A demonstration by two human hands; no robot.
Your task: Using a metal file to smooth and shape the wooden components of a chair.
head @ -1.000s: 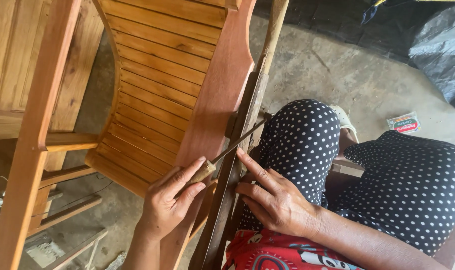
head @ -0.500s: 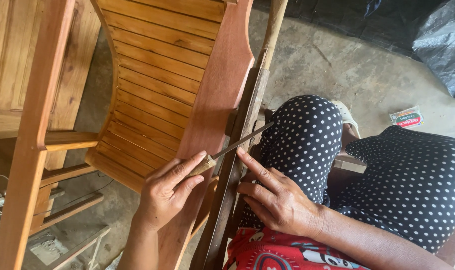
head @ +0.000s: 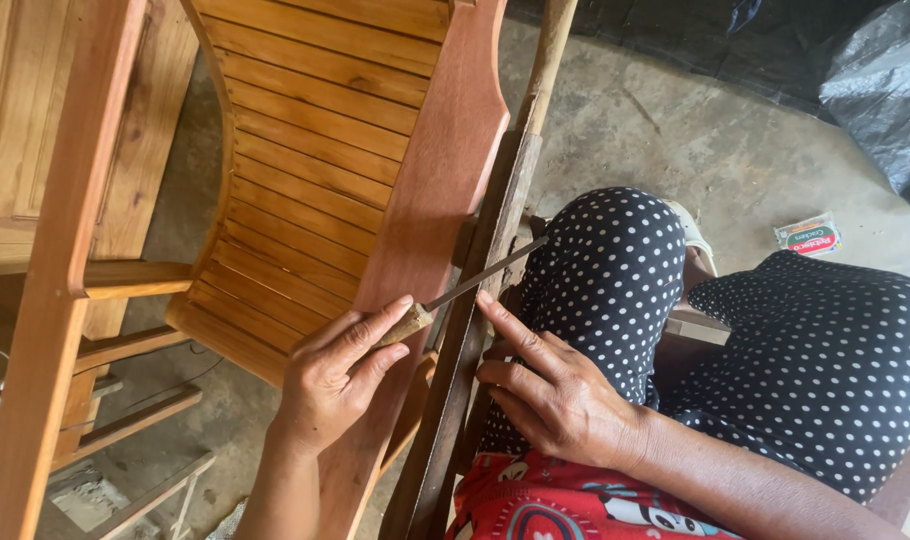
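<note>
- Left hand (head: 340,385) closed around file's wooden handle (head: 407,325); blade (head: 490,272) lies across chair's edge rail (head: 475,300).
- Right hand (head: 555,390) open, index fingertip steadying blade.
- Judgement: keep strokes flat, pressure light.

Small red-green-white carton (head: 807,234) on concrete floor (head: 675,140).

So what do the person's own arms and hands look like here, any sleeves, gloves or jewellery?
Both are bare: the left hand and right hand wear no gloves, rings or watch that I can see, and both forearms are uncovered with no sleeve in view. Lower down, red printed cloth and black white-dotted fabric cover the body and legs.
</note>
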